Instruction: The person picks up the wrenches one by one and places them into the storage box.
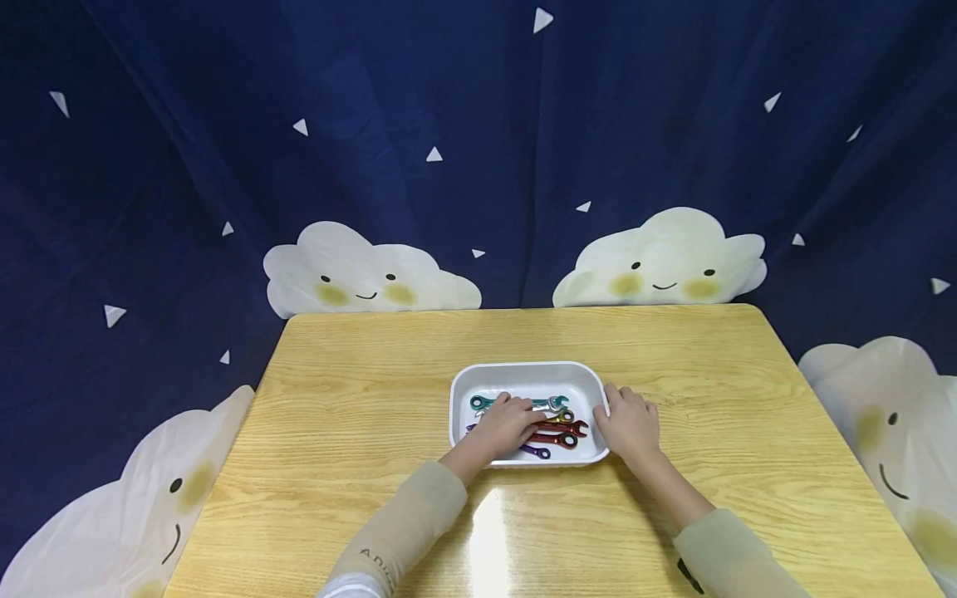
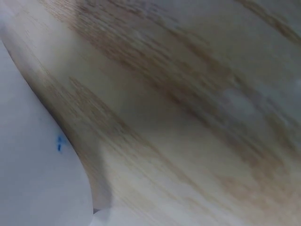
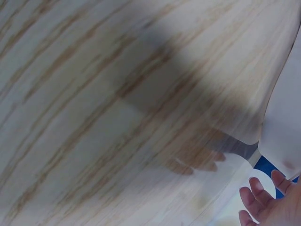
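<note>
A white tray [image 1: 467, 384] holds several ratcheting combination wrenches. My left hand [image 1: 506, 428] reaches into it, palm down, fingers bent over the wrenches; whether they grip one is hidden under the hand. Under and beside its fingertips lie a gold wrench [image 1: 566, 417] and red wrenches [image 1: 566, 440]. Behind the hand is a teal wrench [image 1: 523, 404]; a purple wrench [image 1: 540, 453] pokes out in front of it. My right hand [image 1: 630, 423] holds the tray's right side, thumb over the rim and other fingers outside. The right wrist view shows these fingers [image 3: 254, 197] loosely bent.
The tray stands on a wood-grain table [image 1: 359, 399] with a glossy light reflection in front of it. Past the table's far edge hangs a dark blue curtain [image 1: 478, 100] printed with smiling clouds [image 1: 359, 274] and white triangles.
</note>
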A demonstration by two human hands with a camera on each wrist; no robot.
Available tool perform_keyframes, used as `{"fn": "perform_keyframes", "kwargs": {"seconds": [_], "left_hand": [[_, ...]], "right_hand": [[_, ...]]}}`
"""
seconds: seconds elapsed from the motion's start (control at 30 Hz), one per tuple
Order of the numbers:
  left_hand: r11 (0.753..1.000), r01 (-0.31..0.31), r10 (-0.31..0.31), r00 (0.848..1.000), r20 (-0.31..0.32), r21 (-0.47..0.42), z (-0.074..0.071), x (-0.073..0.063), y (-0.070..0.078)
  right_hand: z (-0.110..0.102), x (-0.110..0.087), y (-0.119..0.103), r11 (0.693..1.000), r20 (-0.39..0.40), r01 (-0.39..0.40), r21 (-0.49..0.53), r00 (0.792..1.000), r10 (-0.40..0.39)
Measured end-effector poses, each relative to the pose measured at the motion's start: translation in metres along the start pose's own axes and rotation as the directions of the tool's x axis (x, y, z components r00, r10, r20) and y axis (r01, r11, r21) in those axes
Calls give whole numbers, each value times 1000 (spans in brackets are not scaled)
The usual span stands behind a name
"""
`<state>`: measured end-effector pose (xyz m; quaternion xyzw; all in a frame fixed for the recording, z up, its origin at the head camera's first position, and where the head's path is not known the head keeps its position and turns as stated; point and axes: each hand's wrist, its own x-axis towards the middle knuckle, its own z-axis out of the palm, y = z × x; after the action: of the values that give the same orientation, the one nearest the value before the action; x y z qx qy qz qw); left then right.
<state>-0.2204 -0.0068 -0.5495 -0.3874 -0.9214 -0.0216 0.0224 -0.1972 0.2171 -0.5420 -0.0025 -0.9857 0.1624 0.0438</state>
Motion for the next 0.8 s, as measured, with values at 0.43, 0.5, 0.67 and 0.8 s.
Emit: {"fn": "perform_keyframes", "kwargs": {"seconds": [0.43,0.5,0.67,0.8], "left_hand": [[999,20,-22,998,-55,-50,-6,-2,-1],[998,24,-28,998,-65,-60,-9,-2,-2],[997,35,-42,993,-108,-65,-18,-6,-7],[997,46,-56,986,-156,-65,-26,-11,-15]], "right_hand": [[0,1,0,1000,-11,13,1,1000,-13],[0,1,1,1000,-7,8,4,1000,-8],[0,1,3,1000,-6,-4,11,1000,4],[0,1,3,1000,-41,1,24,999,0]]}}
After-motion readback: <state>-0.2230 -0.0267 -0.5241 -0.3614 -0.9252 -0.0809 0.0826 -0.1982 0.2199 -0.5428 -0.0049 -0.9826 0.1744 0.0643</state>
